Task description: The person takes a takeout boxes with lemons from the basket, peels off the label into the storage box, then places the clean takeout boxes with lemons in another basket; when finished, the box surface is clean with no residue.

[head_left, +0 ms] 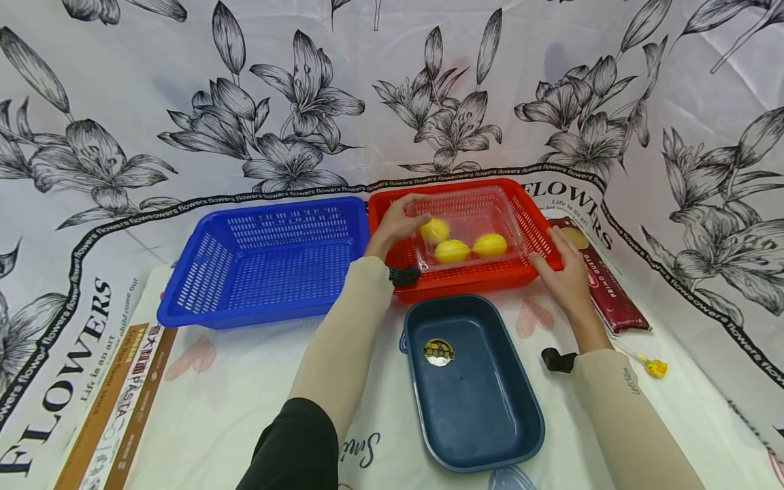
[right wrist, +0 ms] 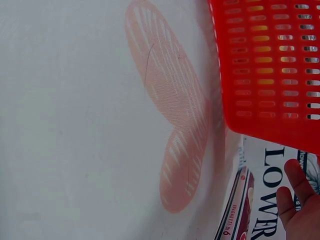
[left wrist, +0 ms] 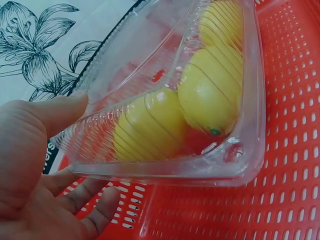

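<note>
Three lemons (head_left: 452,251) lie in a clear plastic container (left wrist: 235,170), tilted inside the red basket (head_left: 465,280). At the container's left side is my left hand (head_left: 397,224); in the left wrist view its thumb lies along the upper edge and the other fingers reach beneath, pinching that side. My right hand (head_left: 566,272) is at the basket's right end, with thumb and fingers spread close by the rim. Relaxed, fairly straight fingers show beside the basket's corner in the right wrist view, where most of that hand is out of frame.
Left of the red basket stands a blue basket (head_left: 269,317). A dark blue tub (head_left: 478,408) with a round sticker sits in front. A red spaghetti packet (head_left: 618,299) and a small yellow-headed item (head_left: 655,368) lie right; a brown pasta box (head_left: 116,408) lies left. Flowered cloth hangs behind.
</note>
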Action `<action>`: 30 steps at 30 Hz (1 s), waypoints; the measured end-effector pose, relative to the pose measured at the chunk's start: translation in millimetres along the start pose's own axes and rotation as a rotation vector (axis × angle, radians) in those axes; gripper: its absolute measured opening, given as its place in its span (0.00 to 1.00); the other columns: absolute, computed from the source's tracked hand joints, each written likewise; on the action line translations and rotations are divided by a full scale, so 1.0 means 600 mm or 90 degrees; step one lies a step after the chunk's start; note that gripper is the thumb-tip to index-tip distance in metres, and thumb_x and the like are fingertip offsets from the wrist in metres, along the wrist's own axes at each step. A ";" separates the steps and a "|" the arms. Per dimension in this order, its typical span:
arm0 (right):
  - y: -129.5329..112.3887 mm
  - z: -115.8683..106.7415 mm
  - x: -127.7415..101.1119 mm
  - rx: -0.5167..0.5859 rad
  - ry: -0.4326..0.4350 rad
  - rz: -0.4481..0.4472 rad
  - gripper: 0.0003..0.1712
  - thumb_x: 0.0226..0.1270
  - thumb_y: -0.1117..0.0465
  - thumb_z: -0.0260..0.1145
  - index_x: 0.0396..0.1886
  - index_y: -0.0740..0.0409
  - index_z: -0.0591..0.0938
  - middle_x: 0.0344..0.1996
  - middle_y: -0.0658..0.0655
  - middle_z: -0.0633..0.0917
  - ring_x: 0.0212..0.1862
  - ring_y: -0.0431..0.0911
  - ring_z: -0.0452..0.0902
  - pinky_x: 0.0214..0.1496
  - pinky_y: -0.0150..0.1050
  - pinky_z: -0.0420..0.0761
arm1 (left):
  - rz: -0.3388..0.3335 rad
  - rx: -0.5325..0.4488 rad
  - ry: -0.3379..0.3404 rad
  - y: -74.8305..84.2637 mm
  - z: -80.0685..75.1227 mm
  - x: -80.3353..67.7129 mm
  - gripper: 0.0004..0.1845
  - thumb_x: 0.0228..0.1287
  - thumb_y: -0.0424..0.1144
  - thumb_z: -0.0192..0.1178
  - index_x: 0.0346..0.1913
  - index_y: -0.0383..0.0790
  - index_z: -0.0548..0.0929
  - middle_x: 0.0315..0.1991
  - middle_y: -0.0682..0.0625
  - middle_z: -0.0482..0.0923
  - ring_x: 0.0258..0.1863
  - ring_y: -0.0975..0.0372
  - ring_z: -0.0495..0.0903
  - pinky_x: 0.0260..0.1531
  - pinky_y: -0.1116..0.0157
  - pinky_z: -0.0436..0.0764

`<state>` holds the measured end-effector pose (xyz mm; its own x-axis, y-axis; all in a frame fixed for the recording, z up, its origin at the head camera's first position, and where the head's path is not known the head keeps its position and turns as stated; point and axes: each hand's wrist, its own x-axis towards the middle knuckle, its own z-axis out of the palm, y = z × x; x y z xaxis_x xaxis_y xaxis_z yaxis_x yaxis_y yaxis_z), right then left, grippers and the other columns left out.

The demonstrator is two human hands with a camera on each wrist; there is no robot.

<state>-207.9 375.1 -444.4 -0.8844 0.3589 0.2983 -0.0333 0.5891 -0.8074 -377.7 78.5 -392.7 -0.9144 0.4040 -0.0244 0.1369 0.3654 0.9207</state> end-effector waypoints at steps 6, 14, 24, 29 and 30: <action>0.000 -0.001 -0.002 0.000 -0.003 0.004 0.38 0.70 0.53 0.64 0.78 0.51 0.66 0.80 0.55 0.62 0.80 0.58 0.55 0.76 0.67 0.62 | 0.008 0.008 -0.014 -0.002 0.001 -0.001 0.26 0.72 0.39 0.63 0.71 0.53 0.75 0.77 0.49 0.64 0.77 0.49 0.61 0.74 0.45 0.67; -0.003 0.000 -0.004 0.002 -0.001 -0.004 0.38 0.70 0.53 0.64 0.78 0.52 0.66 0.80 0.55 0.62 0.80 0.58 0.55 0.76 0.66 0.61 | 0.008 -0.004 -0.027 -0.003 -0.001 -0.001 0.28 0.71 0.39 0.64 0.72 0.55 0.74 0.79 0.50 0.62 0.79 0.49 0.58 0.75 0.45 0.65; -0.003 -0.001 -0.005 -0.001 -0.006 0.011 0.38 0.71 0.53 0.63 0.79 0.51 0.66 0.80 0.56 0.62 0.80 0.57 0.55 0.76 0.66 0.61 | 0.029 -0.009 -0.031 -0.001 -0.006 -0.006 0.28 0.70 0.42 0.65 0.72 0.53 0.74 0.79 0.51 0.61 0.81 0.50 0.54 0.77 0.42 0.57; -0.004 -0.001 -0.004 -0.005 -0.008 0.004 0.39 0.71 0.52 0.63 0.79 0.52 0.65 0.81 0.56 0.61 0.80 0.58 0.55 0.77 0.67 0.60 | 0.033 -0.019 -0.028 0.007 -0.011 -0.009 0.28 0.70 0.41 0.65 0.72 0.52 0.74 0.79 0.51 0.61 0.80 0.49 0.56 0.77 0.41 0.59; -0.004 -0.002 -0.004 -0.005 -0.008 0.002 0.38 0.71 0.52 0.63 0.79 0.52 0.65 0.81 0.56 0.61 0.80 0.58 0.54 0.77 0.67 0.59 | 0.040 -0.021 -0.027 0.009 -0.012 -0.009 0.28 0.70 0.41 0.65 0.72 0.52 0.74 0.79 0.51 0.62 0.80 0.49 0.56 0.76 0.42 0.59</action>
<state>-205.2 373.8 -442.5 -0.8903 0.3512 0.2898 -0.0272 0.5944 -0.8037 -374.9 72.1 -384.6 -0.8871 0.4612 0.0176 0.1804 0.3114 0.9330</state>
